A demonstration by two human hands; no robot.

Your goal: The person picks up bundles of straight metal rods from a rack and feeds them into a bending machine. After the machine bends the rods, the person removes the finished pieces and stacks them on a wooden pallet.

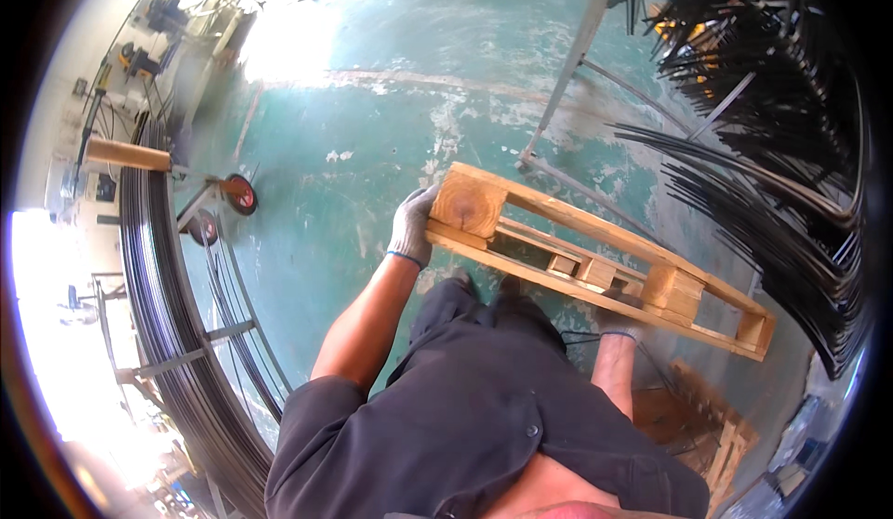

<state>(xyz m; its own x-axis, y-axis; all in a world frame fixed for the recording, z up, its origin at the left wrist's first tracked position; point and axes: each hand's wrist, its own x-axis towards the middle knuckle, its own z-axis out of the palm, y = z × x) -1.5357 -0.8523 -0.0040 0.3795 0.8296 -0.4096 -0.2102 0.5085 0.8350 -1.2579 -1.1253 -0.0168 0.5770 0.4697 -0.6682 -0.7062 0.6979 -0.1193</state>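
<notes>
We have the wooden pallet (597, 271) right of the frame's centre, left hand (412, 226) curled around its end; right hand (619, 317) meets its lower edge, grip hidden. Seemingly we're supporting it; moving on calls for balanced, two-handed control.

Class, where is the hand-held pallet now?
The hand-held pallet is right of centre in the head view, left hand at its left end, right hand by its lower edge, black rods beyond its right end.

Pallet (468, 205) between rod bundles (153, 249)
</notes>
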